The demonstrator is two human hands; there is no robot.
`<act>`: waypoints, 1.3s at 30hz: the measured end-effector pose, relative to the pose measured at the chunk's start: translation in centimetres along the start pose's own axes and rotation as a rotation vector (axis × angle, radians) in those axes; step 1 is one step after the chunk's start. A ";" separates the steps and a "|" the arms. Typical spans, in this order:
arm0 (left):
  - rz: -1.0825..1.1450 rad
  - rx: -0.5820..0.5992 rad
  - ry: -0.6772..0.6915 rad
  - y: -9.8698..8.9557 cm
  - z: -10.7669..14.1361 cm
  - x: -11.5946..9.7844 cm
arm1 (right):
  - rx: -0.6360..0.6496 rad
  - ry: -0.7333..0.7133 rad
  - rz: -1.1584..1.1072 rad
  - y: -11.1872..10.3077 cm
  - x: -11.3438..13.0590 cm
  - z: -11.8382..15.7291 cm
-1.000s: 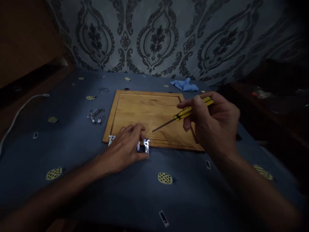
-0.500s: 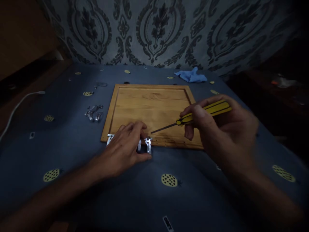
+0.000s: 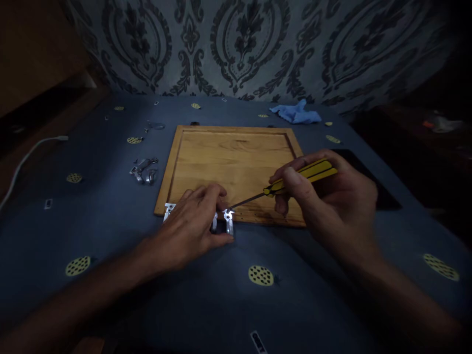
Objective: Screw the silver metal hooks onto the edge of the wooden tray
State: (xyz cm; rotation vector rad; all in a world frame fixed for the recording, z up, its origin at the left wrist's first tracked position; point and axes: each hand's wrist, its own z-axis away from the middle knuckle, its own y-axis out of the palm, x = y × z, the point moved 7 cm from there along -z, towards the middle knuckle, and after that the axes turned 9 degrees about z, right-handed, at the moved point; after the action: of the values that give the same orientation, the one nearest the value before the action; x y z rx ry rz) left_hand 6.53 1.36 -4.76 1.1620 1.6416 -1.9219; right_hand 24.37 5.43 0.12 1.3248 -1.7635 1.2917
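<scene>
My right hand (image 3: 328,196) is closed around the yellow-and-black handle of a screwdriver (image 3: 302,178). Its thin shaft slants down to the left, and the tip is at a shiny metal hinge (image 3: 228,219) on the near edge of a framed wooden panel (image 3: 236,167). Whether the tip sits in a screw is too small to tell. My left hand (image 3: 188,223) is bent over that edge, fingers on the wood and thumb below, gripping the hinge. Another metal piece (image 3: 168,209) shows left of the hand; the hand hides what lies between.
Loose metal fittings (image 3: 143,171) lie left of the panel, with a small clear item (image 3: 155,126) behind them. A blue cloth (image 3: 297,113) is at the back right. A dark flat object (image 3: 368,182) lies behind my right hand. A white cable (image 3: 25,160) runs along the left.
My right hand has moved left and slightly down, bringing the screwdriver tip from above the panel onto the hinge. My left hand has stayed almost in place.
</scene>
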 end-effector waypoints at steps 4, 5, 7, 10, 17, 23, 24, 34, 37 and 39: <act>0.010 -0.017 -0.001 -0.1 0.1 0.2 | 0.009 -0.014 0.002 0.1 0.1 0.1; 0.014 -0.017 0.001 -0.1 0.1 0.2 | 0.012 -0.019 0.000 0.0 0.2 0.1; 0.018 -0.011 0.013 0.0 0.1 0.2 | 0.019 -0.024 -0.005 0.0 0.3 0.2; 0.019 -0.006 0.017 -0.1 0.1 0.1 | 0.024 -0.025 -0.003 0.1 0.4 0.3; 0.005 -0.012 0.023 -0.1 0.2 0.0 | 0.038 -0.044 -0.014 0.4 0.9 0.6; -0.002 -0.008 0.030 -0.2 0.1 -0.1 | 0.175 -0.072 0.024 1.1 2.5 0.1; -0.004 -0.003 0.014 -0.2 0.1 -0.1 | 0.204 -0.071 0.025 1.4 2.8 0.0; -0.002 -0.002 -0.026 -0.1 -0.2 0.0 | 0.249 -0.084 0.083 3.2 2.7 -1.3; 0.004 -0.012 -0.012 -0.1 -0.1 0.0 | 0.226 -0.063 0.045 3.5 2.6 -1.5; 0.007 -0.010 -0.022 -0.1 -0.1 0.2 | 0.246 -0.059 0.028 3.6 2.7 -1.5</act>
State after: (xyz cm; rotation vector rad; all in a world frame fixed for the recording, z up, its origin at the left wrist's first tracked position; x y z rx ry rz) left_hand 6.42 1.50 -4.82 1.1371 1.6322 -1.9136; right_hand 19.93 5.91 1.74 1.4902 -1.7095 1.5387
